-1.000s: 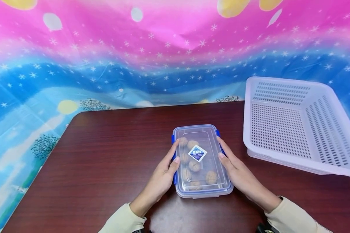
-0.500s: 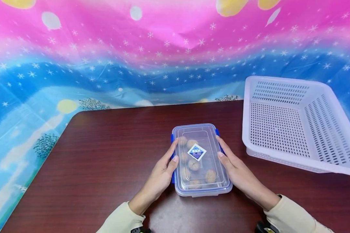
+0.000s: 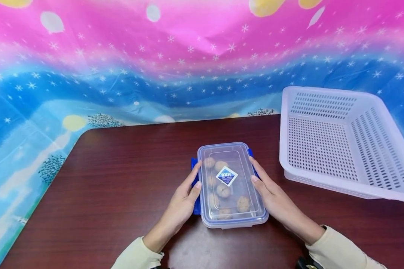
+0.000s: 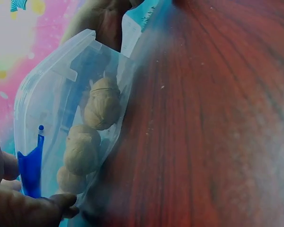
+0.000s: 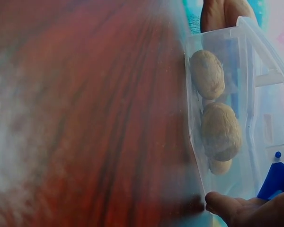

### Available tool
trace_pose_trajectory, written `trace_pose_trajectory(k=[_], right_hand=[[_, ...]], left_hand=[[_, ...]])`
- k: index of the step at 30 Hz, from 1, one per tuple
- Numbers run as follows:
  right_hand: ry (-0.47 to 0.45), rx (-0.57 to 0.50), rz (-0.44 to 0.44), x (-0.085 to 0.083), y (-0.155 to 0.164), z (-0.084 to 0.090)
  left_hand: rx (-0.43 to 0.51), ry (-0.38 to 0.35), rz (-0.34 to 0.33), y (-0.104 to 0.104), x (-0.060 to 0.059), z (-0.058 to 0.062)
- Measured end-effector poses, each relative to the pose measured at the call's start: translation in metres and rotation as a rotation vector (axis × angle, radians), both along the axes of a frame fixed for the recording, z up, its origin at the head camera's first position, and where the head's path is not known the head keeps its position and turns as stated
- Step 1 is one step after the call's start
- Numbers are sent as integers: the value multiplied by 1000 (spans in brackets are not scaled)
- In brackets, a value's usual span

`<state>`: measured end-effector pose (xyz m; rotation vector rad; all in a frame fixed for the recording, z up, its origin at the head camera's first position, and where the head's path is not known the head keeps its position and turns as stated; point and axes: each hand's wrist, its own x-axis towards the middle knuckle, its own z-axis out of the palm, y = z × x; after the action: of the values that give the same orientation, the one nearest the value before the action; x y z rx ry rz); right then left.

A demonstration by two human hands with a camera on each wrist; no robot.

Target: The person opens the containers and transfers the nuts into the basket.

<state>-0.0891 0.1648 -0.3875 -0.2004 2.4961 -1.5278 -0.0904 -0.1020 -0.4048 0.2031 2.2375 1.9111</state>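
Note:
A clear plastic food container stands on the table between my hands, its lid on and a blue-and-white label in the middle. Several walnuts lie inside and show through the walls in both wrist views. My left hand holds the container's left side, fingers at a blue latch that sticks out from the lid. On the opposite side, my right hand grips the edge, thumb by the lid's rim. Its blue latch is close to the fingers in the right wrist view.
A white perforated plastic basket stands at the right of the dark red-brown table. Behind the table hangs a pink and blue patterned cloth.
The left blue latch has swung outward from the lid's edge, and my left hand has shifted slightly left with it. My right hand and the walnuts stay nearly in place.

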Motion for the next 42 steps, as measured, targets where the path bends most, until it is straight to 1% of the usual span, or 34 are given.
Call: trace_pose_trajectory(k=[4, 7, 10, 14, 18, 20, 26, 33, 36, 42], right_hand=[[-1, -2, 4, 0, 0, 0], [2, -6, 5, -1, 0, 0], [5, -8, 7, -1, 0, 1], [-7, -11, 9, -2, 0, 1], [-18, -24, 12, -3, 0, 1], [-23, -30, 14, -4, 0, 1], [-54, -62, 23, -5, 0, 2], [-102, -150, 47, -7, 2, 2], [-118, -155, 63, -7, 3, 3], [-143, -151, 77, -8, 7, 4]], left_hand=[[-5, 5, 15, -2, 0, 1], [-18, 26, 12, -2, -1, 1], [-5, 36, -2, -2, -2, 2], [8, 21, -7, -1, -3, 2], [-31, 7, 12, -1, -2, 2], [-36, 7, 15, -1, -2, 2], [-8, 18, 4, 4, -3, 3], [43, -8, -8, 10, -2, 2], [64, -15, -12, 10, -2, 2], [75, -19, -33, 10, -1, 1]])
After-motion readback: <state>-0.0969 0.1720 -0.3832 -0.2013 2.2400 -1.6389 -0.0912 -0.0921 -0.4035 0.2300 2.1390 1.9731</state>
